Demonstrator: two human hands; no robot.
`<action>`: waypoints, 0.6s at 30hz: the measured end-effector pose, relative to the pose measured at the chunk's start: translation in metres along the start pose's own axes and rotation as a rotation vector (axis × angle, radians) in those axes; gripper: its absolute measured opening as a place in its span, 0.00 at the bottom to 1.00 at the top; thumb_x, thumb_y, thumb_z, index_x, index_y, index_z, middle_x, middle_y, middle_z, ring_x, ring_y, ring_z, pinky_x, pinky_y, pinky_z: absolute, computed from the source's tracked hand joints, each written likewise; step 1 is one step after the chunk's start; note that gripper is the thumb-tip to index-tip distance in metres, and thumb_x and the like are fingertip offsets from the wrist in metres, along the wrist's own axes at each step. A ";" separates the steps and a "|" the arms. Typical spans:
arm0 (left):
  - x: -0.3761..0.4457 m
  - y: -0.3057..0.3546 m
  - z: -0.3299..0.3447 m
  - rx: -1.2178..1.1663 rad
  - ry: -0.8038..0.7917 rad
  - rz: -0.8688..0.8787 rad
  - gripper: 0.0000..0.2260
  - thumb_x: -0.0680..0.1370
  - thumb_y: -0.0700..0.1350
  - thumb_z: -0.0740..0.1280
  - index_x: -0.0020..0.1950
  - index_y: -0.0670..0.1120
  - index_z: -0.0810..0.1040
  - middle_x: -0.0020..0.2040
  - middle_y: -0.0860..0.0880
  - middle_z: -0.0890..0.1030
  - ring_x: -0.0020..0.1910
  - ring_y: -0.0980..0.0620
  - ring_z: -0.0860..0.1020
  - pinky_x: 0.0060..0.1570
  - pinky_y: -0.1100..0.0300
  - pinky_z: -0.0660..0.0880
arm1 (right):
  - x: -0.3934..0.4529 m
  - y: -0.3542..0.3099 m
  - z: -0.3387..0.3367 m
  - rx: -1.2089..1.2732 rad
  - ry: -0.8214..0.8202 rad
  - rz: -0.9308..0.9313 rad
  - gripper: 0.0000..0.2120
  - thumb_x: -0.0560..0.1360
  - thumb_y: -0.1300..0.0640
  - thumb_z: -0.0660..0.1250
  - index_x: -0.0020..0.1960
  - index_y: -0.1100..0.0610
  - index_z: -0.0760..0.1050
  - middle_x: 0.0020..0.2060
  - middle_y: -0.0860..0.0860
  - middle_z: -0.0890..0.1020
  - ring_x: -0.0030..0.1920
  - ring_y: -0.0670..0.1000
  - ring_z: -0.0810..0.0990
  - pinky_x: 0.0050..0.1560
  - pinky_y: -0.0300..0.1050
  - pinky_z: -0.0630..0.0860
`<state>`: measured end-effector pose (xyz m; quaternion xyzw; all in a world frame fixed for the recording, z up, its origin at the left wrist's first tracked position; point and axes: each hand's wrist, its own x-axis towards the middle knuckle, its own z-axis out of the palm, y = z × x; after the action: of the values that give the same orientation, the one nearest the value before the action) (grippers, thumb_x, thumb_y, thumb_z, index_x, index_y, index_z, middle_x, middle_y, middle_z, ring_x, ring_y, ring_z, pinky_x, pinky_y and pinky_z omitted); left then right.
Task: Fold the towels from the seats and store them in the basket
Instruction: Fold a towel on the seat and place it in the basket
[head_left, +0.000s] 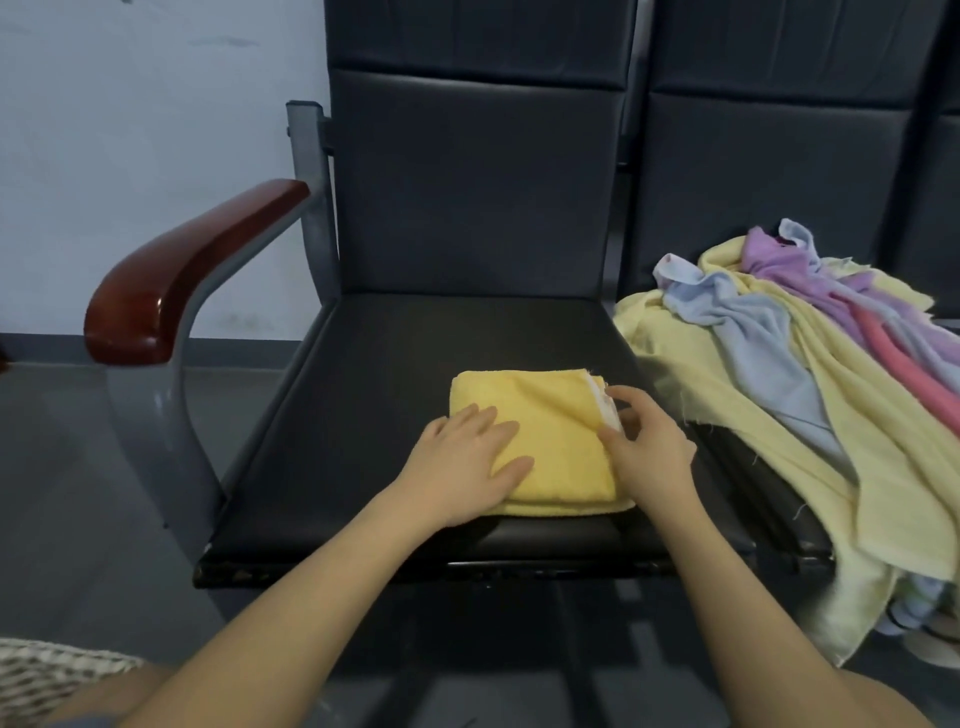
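Where the picture begins at its lower left edge, a woven basket (47, 675) shows only a corner of its rim, well to the left of and below the left hand (462, 462). Above it and further off, to that hand's left, a reddish wooden armrest (187, 270) curves over a grey metal frame beside a black padded seat (363, 395).

The left hand lies flat with its fingers straight and slightly spread, palm down, pressing on the near left part of a folded yellow towel (550, 426). That towel sits as a thick squarish pad on the front half of the seat, directly under both hands, its near edge close to the seat's front lip.

Just to the right of the left hand, the right hand (649, 447) rests at the towel's right edge. Its fingers are curled and its thumb and fingertips pinch the stacked layers there, where a pale hem shows.

Further right of the right hand, apart from the folded towel, a heap of unfolded towels (810, 395) sprawls over the neighbouring seat (769, 182). A large pale yellow towel lies lowest and hangs over the front edge toward the floor; a light blue one, a lilac one and a pink one drape across it.
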<state>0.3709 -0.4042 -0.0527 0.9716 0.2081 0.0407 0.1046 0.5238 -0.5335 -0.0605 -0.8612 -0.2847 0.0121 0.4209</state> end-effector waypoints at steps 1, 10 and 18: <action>0.001 -0.001 0.004 0.043 -0.081 0.002 0.26 0.81 0.61 0.48 0.77 0.55 0.54 0.79 0.50 0.50 0.77 0.51 0.47 0.74 0.49 0.46 | 0.000 0.003 0.001 -0.100 -0.016 0.021 0.20 0.76 0.60 0.63 0.66 0.47 0.71 0.52 0.47 0.77 0.49 0.45 0.73 0.58 0.45 0.57; 0.012 -0.030 0.012 0.120 -0.205 -0.056 0.28 0.80 0.64 0.43 0.77 0.57 0.41 0.77 0.53 0.37 0.76 0.53 0.37 0.74 0.47 0.38 | -0.016 0.006 0.021 -0.524 -0.388 -0.227 0.26 0.82 0.41 0.44 0.78 0.45 0.51 0.78 0.45 0.50 0.77 0.46 0.49 0.74 0.52 0.39; 0.023 -0.050 0.021 -0.037 -0.013 -0.027 0.28 0.79 0.64 0.46 0.78 0.57 0.49 0.79 0.53 0.44 0.77 0.55 0.41 0.74 0.51 0.39 | 0.003 0.004 0.039 -0.582 -0.273 -0.292 0.30 0.79 0.37 0.40 0.77 0.47 0.55 0.78 0.49 0.54 0.77 0.53 0.51 0.73 0.55 0.37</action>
<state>0.3751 -0.3543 -0.0833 0.9668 0.2199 0.0367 0.1246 0.5180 -0.5053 -0.0876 -0.8857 -0.4501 -0.0151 0.1131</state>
